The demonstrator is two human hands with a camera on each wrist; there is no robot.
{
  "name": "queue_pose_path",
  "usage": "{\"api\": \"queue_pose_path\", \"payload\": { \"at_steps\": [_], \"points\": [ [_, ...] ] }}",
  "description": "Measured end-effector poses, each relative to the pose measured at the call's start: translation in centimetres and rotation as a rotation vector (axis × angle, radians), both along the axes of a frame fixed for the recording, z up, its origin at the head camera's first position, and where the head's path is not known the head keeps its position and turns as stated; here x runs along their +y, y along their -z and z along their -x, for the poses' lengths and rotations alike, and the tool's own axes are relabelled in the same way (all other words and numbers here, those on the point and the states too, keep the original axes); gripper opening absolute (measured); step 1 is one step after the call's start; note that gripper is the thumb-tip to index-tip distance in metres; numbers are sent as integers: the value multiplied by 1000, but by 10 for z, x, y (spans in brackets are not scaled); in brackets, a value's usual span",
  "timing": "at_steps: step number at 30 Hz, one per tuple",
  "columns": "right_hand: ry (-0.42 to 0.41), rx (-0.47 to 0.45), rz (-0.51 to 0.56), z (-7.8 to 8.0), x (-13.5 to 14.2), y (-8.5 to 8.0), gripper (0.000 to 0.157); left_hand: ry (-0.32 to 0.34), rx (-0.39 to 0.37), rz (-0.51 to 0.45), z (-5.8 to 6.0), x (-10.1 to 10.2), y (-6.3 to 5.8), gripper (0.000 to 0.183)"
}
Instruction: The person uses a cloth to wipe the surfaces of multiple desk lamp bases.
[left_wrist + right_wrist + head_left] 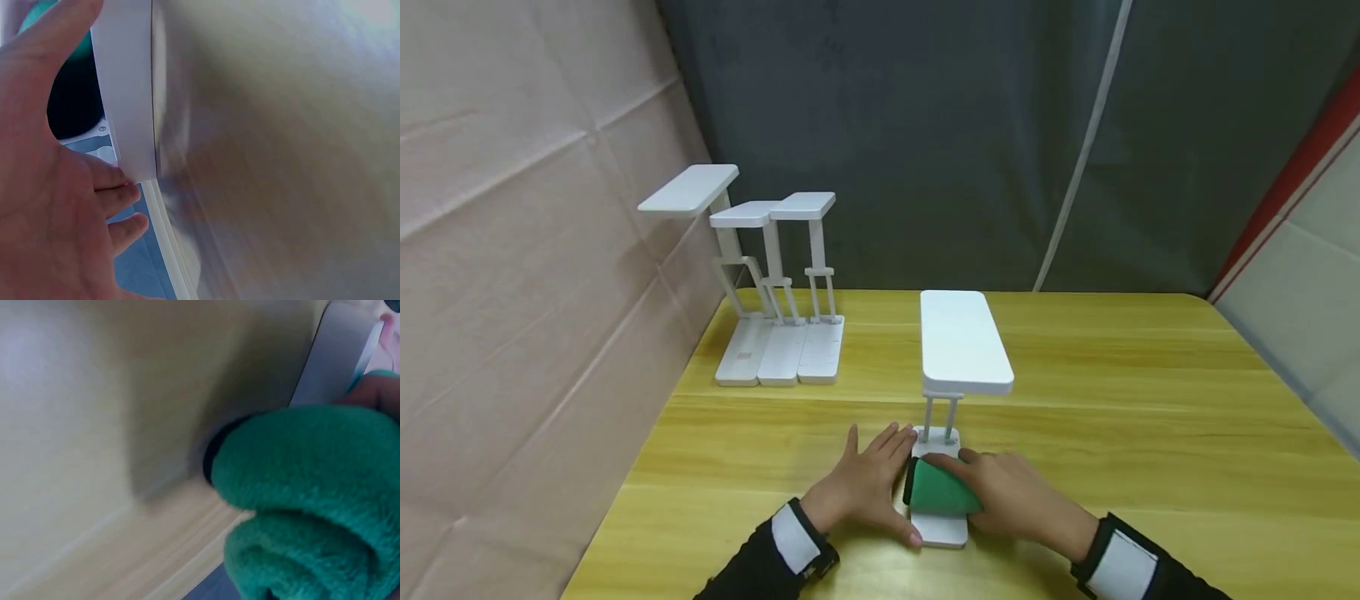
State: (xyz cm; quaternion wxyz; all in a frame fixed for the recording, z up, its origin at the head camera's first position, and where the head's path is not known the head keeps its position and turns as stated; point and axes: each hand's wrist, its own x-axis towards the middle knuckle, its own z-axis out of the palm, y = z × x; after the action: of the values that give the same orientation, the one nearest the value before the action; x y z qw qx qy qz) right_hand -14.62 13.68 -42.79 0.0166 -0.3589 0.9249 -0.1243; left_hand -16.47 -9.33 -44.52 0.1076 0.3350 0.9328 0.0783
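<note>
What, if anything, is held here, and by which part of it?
The right hand holds the green cloth by the side opposite its black edge. The left hand only touches the white stand's base.

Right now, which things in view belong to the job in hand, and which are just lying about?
In the job:
Green cloth, held in the right grip
White stand, cloth across its base

Seemingly not in use:
Three white stands, back left, untouched
Dark sheet behind the table

No legible text, labels, brands, numbers or signs anywhere.
</note>
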Motion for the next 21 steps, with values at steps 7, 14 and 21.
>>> {"api": "queue_pose_path", "payload": {
  "at_steps": [7,14,21],
  "points": [
    [-131,-187,48,-22,11,-4,81,9,35,42,2,1,-2,127],
    [-264,-323,165,-10,30,-16,82,14,5,2,2,1,-4,128],
    [17,38,28,19,30,-4,80,-7,-17,-10,-1,1,-3,128]
  ]
}}
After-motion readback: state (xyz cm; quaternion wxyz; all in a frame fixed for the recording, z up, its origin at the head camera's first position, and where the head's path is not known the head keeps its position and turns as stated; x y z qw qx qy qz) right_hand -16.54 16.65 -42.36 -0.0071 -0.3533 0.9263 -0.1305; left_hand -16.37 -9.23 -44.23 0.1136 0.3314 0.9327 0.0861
